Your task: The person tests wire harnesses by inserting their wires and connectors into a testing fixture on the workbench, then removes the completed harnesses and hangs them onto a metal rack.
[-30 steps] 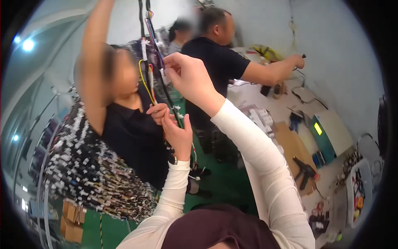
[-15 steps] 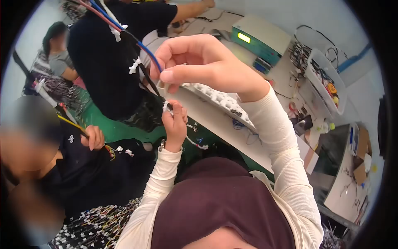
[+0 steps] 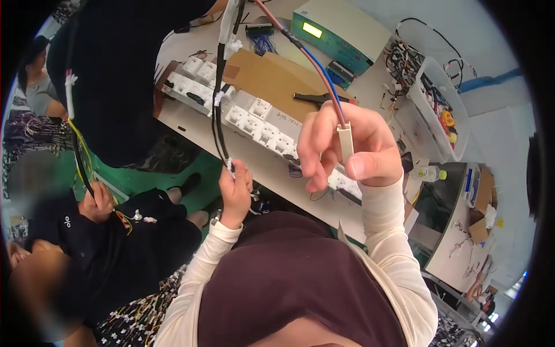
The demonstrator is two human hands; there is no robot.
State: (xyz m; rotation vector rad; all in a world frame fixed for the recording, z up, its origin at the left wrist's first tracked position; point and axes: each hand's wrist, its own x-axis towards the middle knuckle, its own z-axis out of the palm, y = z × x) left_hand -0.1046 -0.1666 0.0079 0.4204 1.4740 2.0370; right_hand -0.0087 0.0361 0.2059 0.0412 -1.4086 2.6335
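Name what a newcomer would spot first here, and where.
Likely the pale connector on brown and blue wires, in the right hand, right of centre. Next, the lit yellow display on the green-fronted box near the top, then the row of white blocks along the bench.

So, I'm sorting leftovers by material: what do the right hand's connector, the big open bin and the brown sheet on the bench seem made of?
The connector: probably moulded plastic, cream and matte, with straight, even edges.
The big open bin: likely smooth plastic; its walls look cloudy and see-through.
The brown sheet: perhaps cardboard, given its dull tan face; thin wood can't be ruled out.
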